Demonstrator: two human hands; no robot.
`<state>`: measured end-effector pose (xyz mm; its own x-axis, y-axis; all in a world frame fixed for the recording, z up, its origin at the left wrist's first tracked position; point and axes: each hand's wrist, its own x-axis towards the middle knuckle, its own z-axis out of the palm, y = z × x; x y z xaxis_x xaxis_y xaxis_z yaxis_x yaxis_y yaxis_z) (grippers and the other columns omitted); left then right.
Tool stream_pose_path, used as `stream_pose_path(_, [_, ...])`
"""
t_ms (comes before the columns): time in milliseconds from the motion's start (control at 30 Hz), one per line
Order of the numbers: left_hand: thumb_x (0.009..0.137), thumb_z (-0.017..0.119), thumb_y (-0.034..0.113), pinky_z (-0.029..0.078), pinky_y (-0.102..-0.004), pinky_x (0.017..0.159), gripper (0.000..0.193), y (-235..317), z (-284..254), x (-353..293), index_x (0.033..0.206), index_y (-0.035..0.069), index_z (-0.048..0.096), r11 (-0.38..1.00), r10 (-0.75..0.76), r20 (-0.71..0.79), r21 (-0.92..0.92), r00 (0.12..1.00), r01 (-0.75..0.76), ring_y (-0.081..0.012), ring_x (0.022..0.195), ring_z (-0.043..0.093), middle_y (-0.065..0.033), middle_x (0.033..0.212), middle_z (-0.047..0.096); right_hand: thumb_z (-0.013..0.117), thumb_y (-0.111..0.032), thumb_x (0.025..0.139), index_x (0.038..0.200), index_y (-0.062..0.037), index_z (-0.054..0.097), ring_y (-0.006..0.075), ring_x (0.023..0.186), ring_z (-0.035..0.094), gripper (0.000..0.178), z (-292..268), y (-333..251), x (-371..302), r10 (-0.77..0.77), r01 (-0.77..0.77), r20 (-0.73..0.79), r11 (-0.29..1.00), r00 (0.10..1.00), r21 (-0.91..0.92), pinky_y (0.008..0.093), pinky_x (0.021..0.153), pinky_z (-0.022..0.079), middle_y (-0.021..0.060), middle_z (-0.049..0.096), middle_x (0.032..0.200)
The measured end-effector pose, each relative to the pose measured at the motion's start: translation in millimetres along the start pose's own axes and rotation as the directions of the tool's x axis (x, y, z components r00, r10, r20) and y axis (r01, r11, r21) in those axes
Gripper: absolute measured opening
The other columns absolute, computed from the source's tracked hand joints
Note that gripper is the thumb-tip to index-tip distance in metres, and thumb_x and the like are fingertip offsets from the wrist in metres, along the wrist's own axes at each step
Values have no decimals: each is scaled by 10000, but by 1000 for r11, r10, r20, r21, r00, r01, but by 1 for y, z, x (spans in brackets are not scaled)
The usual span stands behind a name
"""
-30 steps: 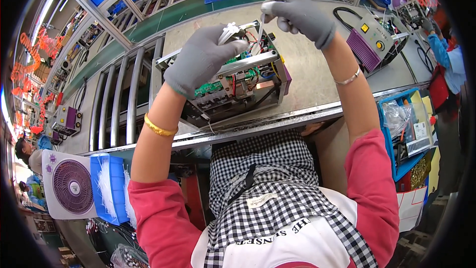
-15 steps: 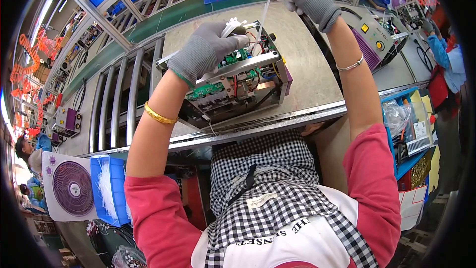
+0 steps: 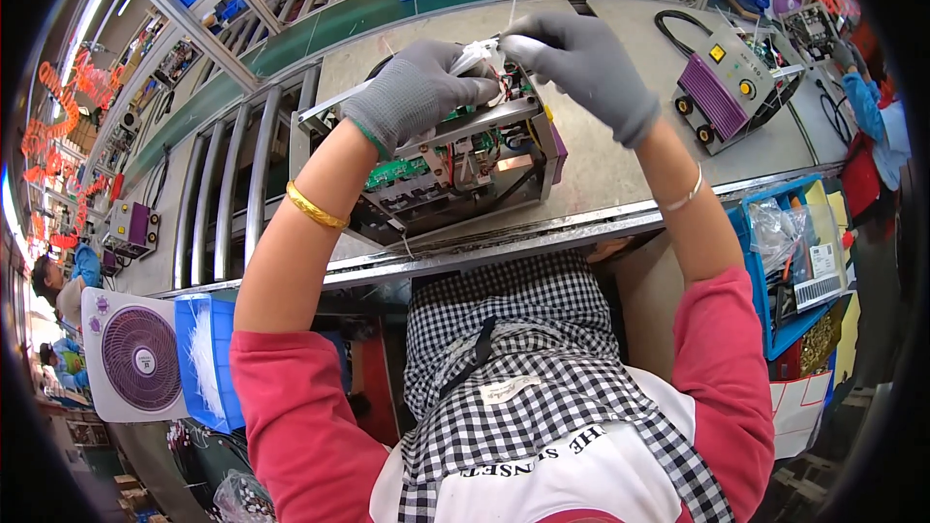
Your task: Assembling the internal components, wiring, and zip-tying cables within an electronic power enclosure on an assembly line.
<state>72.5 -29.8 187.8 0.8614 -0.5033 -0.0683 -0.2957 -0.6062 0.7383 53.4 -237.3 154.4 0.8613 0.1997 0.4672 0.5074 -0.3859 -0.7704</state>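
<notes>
An opened machine chassis [image 3: 455, 179], with green circuit boards, coloured wires and a metal frame, stands on the bench before me. My left hand [image 3: 412, 92], in a grey glove, is closed on white plastic connectors [image 3: 477, 56] above the chassis's top. Close beside it, my right hand [image 3: 581, 68], also gloved, pinches at the same spot with thumb and forefinger. A thin white cable tie [image 3: 513, 12] sticks up by its fingertips; the loop end is hidden among wires and fingers.
A second machine with purple sides [image 3: 722, 92] stands to the right. Metal rollers [image 3: 228, 199] lie left. A blue bin of white ties [image 3: 205, 358] and a fan [image 3: 140, 363] are at lower left; a blue tray [image 3: 765, 281] is right. Co-workers sit at both sides.
My right hand has come down and left from its raised place, where it drew the cable tie upward, to the connectors by my left hand. My left hand has hardly moved.
</notes>
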Motion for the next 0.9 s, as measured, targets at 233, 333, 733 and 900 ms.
stream_pose_path(233, [874, 724, 254, 396, -228, 439, 253, -13, 4, 7, 1002, 36, 725, 984, -83, -9, -157, 997, 81, -58, 543, 526, -23, 771, 675, 667, -186, 782, 1022, -255, 698, 190, 866, 597, 251, 45, -4, -73, -567, 564, 232, 524, 790, -638, 342, 732, 492, -31, 610, 948])
stream_pose_path(333, [858, 748, 226, 480, -278, 632, 219, -22, 9, 10, 932, 20, 738, 960, -87, -47, -271, 995, 71, -109, 648, 568, -31, 731, 664, 636, -181, 783, 1024, -254, 690, 185, 894, 584, 258, 64, 7, -74, -567, 532, 209, 492, 796, -689, 334, 751, 482, -28, 596, 950])
stream_pose_path(733, [856, 722, 272, 483, -340, 619, 308, -19, 9, -16, 918, -29, 700, 957, 286, -161, 95, 945, -273, -211, 621, 606, -165, 728, 664, 694, -173, 834, 1002, -122, 705, 202, 702, 648, 176, 37, -5, -53, -351, 321, -93, 916, 932, -241, 328, 618, 502, 45, 686, 818])
stream_pose_path(900, [853, 729, 251, 496, -322, 614, 274, -14, 7, -28, 920, -14, 724, 993, 104, -152, 75, 983, -93, -168, 635, 619, -133, 732, 682, 758, -252, 817, 1197, -64, 634, 237, 738, 684, 441, 17, -37, -26, 186, -162, 160, 975, 969, -154, 337, 692, 532, 128, 714, 855])
